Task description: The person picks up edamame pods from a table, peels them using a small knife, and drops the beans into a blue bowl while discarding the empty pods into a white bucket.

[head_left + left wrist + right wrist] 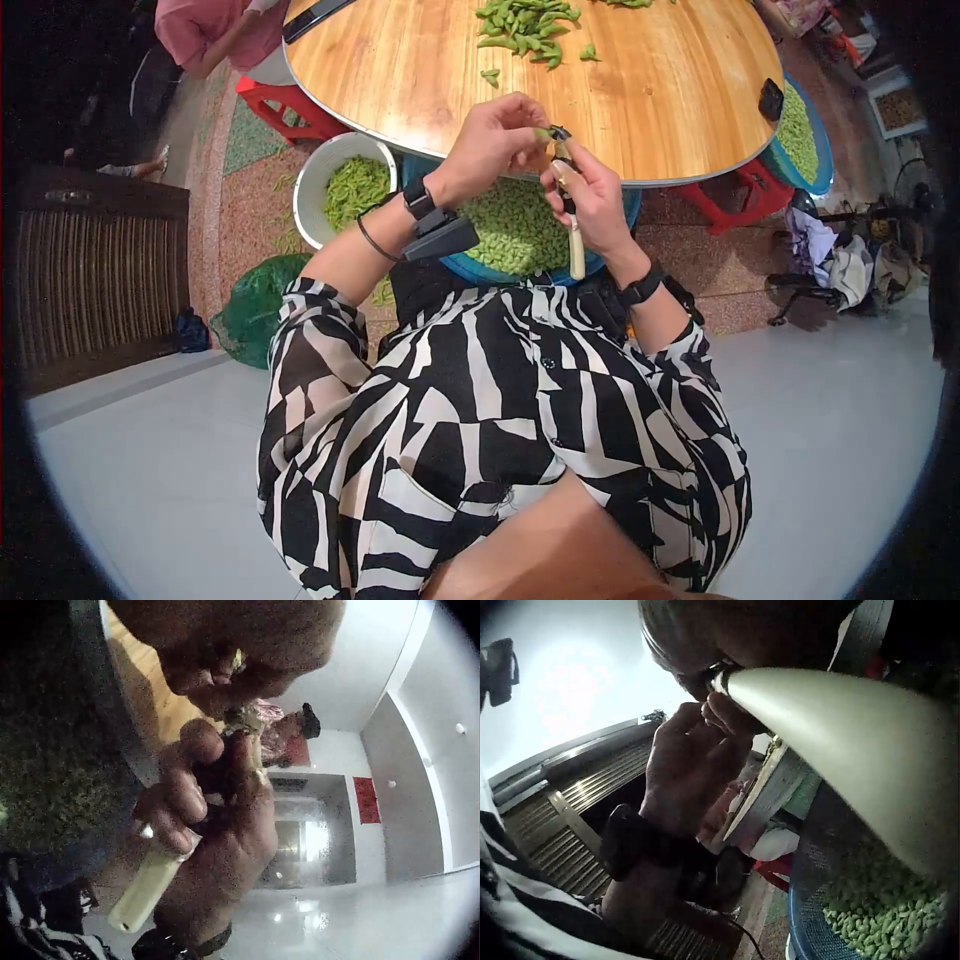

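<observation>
My left hand (500, 140) pinches a green soybean pod (543, 134) between thumb and fingers over the near edge of the table. Close beside it, my right hand (592, 200) grips a slim tool with a cream handle (577, 255) and a dark tip, which meets the pod. Fingers hide the tool's middle, so I cannot tell its exact kind. In the right wrist view the cream handle (840, 735) looms large in front. Below the hands sits a blue basin (460, 268) full of shelled green beans (510, 225).
A round wooden table (400, 70) bears a pile of pods (525, 28) and a dark phone (771, 100). Left stand a white bucket (310, 190) of pods and a green bag (255, 305). Red stools (290, 112) and another blue basin (822, 150) flank the table. Another person (215, 35) is at upper left.
</observation>
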Demonstrator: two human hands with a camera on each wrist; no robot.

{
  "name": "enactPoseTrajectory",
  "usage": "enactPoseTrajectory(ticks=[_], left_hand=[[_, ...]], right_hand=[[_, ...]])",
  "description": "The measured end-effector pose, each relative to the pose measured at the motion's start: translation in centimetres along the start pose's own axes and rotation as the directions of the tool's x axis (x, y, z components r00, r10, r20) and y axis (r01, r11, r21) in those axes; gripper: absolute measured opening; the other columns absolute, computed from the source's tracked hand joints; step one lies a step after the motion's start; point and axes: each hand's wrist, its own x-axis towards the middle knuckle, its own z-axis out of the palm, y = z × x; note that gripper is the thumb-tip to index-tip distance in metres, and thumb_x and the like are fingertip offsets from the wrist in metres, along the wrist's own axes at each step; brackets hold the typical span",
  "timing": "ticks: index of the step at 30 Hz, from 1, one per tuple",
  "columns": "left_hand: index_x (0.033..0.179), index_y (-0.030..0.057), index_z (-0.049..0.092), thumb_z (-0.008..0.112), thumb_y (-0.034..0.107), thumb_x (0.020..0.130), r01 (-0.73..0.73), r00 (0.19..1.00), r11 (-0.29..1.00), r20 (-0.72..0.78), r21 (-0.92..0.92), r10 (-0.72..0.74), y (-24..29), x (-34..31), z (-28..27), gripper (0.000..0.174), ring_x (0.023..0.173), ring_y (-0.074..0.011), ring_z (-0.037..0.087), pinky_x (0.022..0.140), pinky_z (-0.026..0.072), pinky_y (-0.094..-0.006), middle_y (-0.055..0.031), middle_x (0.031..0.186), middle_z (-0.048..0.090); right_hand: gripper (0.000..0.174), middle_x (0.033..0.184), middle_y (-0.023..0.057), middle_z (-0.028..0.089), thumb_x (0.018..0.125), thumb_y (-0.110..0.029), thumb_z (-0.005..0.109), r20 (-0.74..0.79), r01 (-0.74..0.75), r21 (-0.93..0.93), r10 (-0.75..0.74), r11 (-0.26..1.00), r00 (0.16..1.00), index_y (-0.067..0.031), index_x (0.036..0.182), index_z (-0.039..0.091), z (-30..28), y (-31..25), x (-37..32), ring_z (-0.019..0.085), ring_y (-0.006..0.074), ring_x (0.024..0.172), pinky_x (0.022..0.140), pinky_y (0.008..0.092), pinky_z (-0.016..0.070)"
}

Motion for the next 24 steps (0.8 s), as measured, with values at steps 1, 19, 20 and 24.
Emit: enactPoseTrajectory(ticks=[1, 19, 20, 24], left_hand=[[0.091, 0.0019, 0.057, 0.061, 0.006, 0.083, 0.002, 1.0, 0.999, -0.028, 0.045, 0.0, 0.4, -0.2, 0.3, 0.009, 0.055, -0.006, 0.052, 0.046, 0.0399, -0.0195, -0.0023, 0.071, 0.061], [0.095, -0.0021, 0.064, 0.061, 0.008, 0.088, 0.115, 0.992, 0.987, 0.034, 0.108, -0.119, 1.2, -2.4, -0.1, 0.013, 0.06, -0.0054, 0.056, 0.049, 0.0415, -0.018, -0.0026, 0.074, 0.065], [0.097, -0.002, 0.064, 0.059, 0.008, 0.089, 0.107, 0.993, 0.991, 0.041, 0.078, -0.11, 1.2, -2.5, -0.1, 0.014, 0.06, -0.0053, 0.056, 0.049, 0.0416, -0.018, -0.0026, 0.075, 0.065], [0.101, -0.0022, 0.062, 0.057, 0.009, 0.091, 0.047, 0.996, 0.995, 0.065, 0.086, -0.053, 1.0, -2.5, -0.2, 0.016, 0.062, -0.005, 0.056, 0.05, 0.0417, -0.0177, -0.0024, 0.077, 0.064]], right_hand=[[0.04, 0.084, 0.0041, 0.056, 0.096, -0.012, 0.049, 0.018, 0.013, -0.012, -0.012, 1.0, 1.0, -0.0029, 0.135, 0.041, 0.0, 0.0, 0.0, 0.049, 0.0047, 0.057, 0.042, 0.0167, 0.0381], [0.042, 0.078, 0.002, 0.049, 0.098, -0.015, 0.043, 0.251, -0.152, 0.259, 0.086, 0.954, 0.964, -0.0079, 0.139, 0.038, -0.6, -2.2, -0.7, 0.04, 0.0063, 0.051, 0.043, 0.0173, 0.0332], [0.042, 0.078, 0.002, 0.049, 0.098, -0.015, 0.043, 0.251, -0.152, 0.259, 0.086, 0.954, 0.964, -0.0079, 0.139, 0.038, -0.6, -2.2, -0.8, 0.04, 0.0063, 0.051, 0.043, 0.0173, 0.0332], [0.042, 0.076, 0.0017, 0.047, 0.097, -0.014, 0.044, 0.267, -0.136, 0.273, 0.06, 0.952, 0.962, -0.0084, 0.139, 0.039, -0.7, -2.0, -1.0, 0.04, 0.0059, 0.051, 0.042, 0.0174, 0.0329]])
